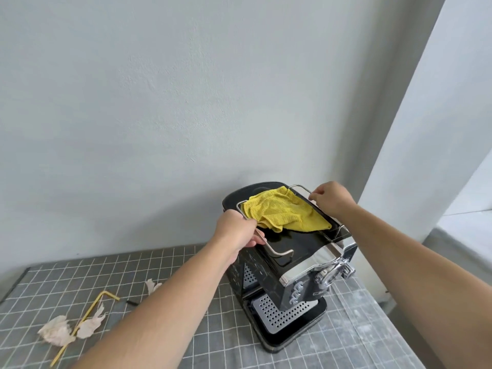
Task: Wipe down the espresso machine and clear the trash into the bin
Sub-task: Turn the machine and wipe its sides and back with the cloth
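Note:
A black and chrome espresso machine (pixel 269 275) stands on a table covered by a grey checked cloth (pixel 165 265). A yellow cloth (pixel 285 211) lies crumpled on its top, inside a thin metal rail. My left hand (pixel 237 231) grips the rail at the near left corner, fingers wrapped around the wire. My right hand (pixel 331 199) pinches the rail at the far right corner, close to the yellow cloth's edge. Trash lies on the table at the left: crumpled tissue pieces (pixel 57 332), another scrap (pixel 153 285) and a bent yellow straw (pixel 85 318).
A small dark object (pixel 131 302) lies by the straw's bend. A plain wall rises behind the table. The table's right edge runs beside a white pillar (pixel 426 129). No bin is in view.

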### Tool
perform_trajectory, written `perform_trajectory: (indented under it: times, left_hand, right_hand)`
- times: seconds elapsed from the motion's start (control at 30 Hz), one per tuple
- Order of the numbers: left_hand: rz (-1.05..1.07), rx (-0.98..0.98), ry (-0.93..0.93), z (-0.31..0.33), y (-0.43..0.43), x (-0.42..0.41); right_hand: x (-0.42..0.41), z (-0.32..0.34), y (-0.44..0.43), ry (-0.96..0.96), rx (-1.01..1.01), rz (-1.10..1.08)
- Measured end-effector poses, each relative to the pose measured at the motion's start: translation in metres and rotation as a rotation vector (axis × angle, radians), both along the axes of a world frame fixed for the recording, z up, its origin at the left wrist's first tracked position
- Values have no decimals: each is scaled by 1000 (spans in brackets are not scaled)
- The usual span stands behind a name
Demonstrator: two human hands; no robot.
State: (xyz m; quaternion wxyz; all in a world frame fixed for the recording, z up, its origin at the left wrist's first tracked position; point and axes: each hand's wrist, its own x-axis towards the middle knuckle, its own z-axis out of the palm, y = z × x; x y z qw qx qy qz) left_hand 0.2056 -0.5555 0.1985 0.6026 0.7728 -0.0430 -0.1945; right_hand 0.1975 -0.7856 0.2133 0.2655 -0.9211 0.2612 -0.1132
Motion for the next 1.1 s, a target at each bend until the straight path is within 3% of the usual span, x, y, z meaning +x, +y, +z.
perform_trajectory:
  times: [0.2,0.33,0.4,0.47,0.57,0.67,0.8,0.93,1.1]
  left_hand:
    - [-11,25,-17,-1,5,5]
    - [-113,126,-38,4,16,17]
    - [-111,217,-158,8,23,29]
    - [-68,351,-420,8,31,42]
    - [-190,497,-695,-3,41,63]
    - [-407,637,-665,-20,52,81]
    - [-554,774,-727,-27,57,91]
    - [-566,807,-843,-27,58,91]
    - [-584,772,-840,-30,63,94]
  right_hand:
    - [3,-3,-1,29,-23,-23]
    - [-1,6,18,3,-300,6]
    - [-6,12,35,-95,-311,147]
    - [-11,14,55,-104,-249,305]
    - [-18,7,77,61,-209,429]
    - [-19,-4,84,260,-248,457]
    - [-18,-7,86,334,-313,454]
    - [-13,-10,90,178,-275,383]
    - [-22,9,96,-31,-84,154]
